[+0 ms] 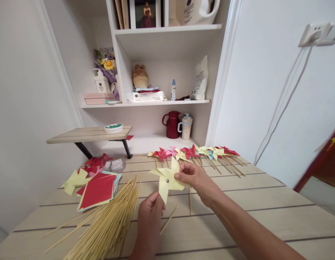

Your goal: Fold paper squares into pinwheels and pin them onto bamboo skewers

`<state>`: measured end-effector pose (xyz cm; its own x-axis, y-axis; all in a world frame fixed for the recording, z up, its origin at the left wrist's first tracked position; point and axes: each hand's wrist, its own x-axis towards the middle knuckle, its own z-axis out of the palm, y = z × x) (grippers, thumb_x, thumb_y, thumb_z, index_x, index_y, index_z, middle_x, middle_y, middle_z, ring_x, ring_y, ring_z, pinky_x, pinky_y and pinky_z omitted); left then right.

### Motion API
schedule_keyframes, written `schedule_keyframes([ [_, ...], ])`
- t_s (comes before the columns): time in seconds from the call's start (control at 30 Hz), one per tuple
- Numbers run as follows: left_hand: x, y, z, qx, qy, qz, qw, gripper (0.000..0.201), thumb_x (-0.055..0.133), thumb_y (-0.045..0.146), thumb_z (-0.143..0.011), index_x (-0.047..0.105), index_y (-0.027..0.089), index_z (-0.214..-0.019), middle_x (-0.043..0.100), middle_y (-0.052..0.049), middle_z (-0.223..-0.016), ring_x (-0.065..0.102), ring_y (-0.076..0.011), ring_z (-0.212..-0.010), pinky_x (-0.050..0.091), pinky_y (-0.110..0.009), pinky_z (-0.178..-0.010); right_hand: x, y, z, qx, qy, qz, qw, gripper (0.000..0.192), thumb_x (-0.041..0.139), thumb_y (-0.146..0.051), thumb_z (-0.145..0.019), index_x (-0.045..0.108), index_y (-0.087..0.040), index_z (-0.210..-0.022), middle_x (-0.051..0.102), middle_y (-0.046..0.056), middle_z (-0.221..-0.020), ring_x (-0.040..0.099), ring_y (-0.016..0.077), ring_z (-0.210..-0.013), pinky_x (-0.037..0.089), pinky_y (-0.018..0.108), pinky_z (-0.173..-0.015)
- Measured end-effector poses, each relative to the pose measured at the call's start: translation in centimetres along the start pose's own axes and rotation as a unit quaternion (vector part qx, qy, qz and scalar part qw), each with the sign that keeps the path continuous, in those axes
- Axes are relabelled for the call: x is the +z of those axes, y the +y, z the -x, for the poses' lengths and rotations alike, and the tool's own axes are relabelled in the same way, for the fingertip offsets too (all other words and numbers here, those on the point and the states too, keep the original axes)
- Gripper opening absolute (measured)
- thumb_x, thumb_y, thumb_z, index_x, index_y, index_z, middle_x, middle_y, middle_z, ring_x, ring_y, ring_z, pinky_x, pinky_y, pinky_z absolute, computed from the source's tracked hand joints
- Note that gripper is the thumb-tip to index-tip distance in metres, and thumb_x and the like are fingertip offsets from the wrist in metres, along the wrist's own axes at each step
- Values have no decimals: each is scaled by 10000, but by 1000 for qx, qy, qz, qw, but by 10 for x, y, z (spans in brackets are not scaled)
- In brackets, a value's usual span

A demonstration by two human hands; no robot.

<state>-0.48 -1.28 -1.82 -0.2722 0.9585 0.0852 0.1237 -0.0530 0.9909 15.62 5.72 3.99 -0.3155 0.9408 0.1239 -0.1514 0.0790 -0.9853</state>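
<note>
A pale yellow paper pinwheel [167, 180] with a round metallic pin at its centre is held up over the table. My right hand [193, 178] pinches its right side between thumb and fingers. Under its lower blade, my left hand [152, 208] is closed, with the fingertips at the paper; what lies behind them is hidden. One thin stick [169, 220] shows just right of my left wrist, and I cannot tell whether it is held. Another stick [190, 200] lies below my right hand.
Left of my hands lies a pile of bamboo sticks [110, 220]. Beyond it are stacked coloured paper squares [98, 191], folded pinwheel pieces [75, 180] and a clear container [114, 165]. Finished pinwheels [190, 151] line the back edge. A small raised shelf [88, 134] stands at the left.
</note>
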Motion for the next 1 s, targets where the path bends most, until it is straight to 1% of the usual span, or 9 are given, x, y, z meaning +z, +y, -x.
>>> schedule_keyframes([
  [0.1,0,1,0,-8,5,11,1000,285,519,437,-789,634,186,-722,430,43,-543,357,-129,-517,256,-251,-526,1,0,0,4,-15,-17,1000,412,896,-404,-578,568,-187,-698,623,-33,-662,509,114,-609,340,251,-608],
  [0.13,-1,1,0,-6,7,12,1000,286,519,439,-789,632,185,-721,429,43,-542,358,-128,-518,257,-251,-527,1,0,0,9,-15,-18,1000,410,898,-409,-574,577,-184,-695,627,-29,-662,510,113,-609,345,252,-611],
  [0.27,-1,-2,-2,2,-1,4,1000,302,524,423,-787,526,201,-582,410,39,-518,359,-127,-516,261,-252,-527,3,-2,0,22,-13,-5,1000,394,906,-413,-535,629,-170,-673,620,-24,-649,492,110,-611,344,252,-618],
  [0.33,-1,-3,-2,4,-3,-1,1000,315,529,415,-785,484,208,-552,404,38,-510,355,-125,-512,258,-252,-523,3,-2,0,22,-16,-2,1000,385,903,-411,-527,629,-167,-642,601,-28,-624,469,106,-598,327,250,-607],
  [0.5,1,-6,-2,9,-1,-13,1000,312,518,406,-804,487,209,-564,394,41,-509,349,-124,-508,261,-250,-520,4,-1,1,11,-7,7,1000,353,856,-399,-588,585,-172,-605,544,-41,-577,410,96,-566,261,249,-577],
  [0.63,2,-9,-2,12,-5,-4,1000,310,526,402,-800,490,210,-560,406,39,-510,342,-123,-501,257,-253,-513,6,-2,2,10,-1,6,1000,362,843,-398,-583,555,-179,-604,529,-46,-568,401,97,-553,239,251,-564],
  [0.73,1,-10,-2,13,-9,1,1000,305,531,392,-793,488,209,-553,403,39,-509,346,-124,-506,261,-251,-517,7,-2,2,-10,17,21,1000,367,836,-393,-579,534,-184,-577,499,-55,-543,368,91,-534,219,251,-547],
  [0.87,1,-6,-3,6,-2,-2,1000,282,534,394,-785,558,200,-582,406,37,-513,352,-127,-508,266,-251,-520,5,0,1,-10,23,33,999,337,825,-363,-583,542,-181,-570,505,-53,-542,376,92,-536,229,249,-546],
  [1.0,2,-1,-2,-8,10,-4,1000,294,527,420,-783,686,176,-739,428,37,-543,365,-131,-516,274,-251,-525,4,3,2,2,14,38,999,314,810,-376,-608,572,-173,-584,530,-43,-560,409,100,-553,252,252,-561],
])
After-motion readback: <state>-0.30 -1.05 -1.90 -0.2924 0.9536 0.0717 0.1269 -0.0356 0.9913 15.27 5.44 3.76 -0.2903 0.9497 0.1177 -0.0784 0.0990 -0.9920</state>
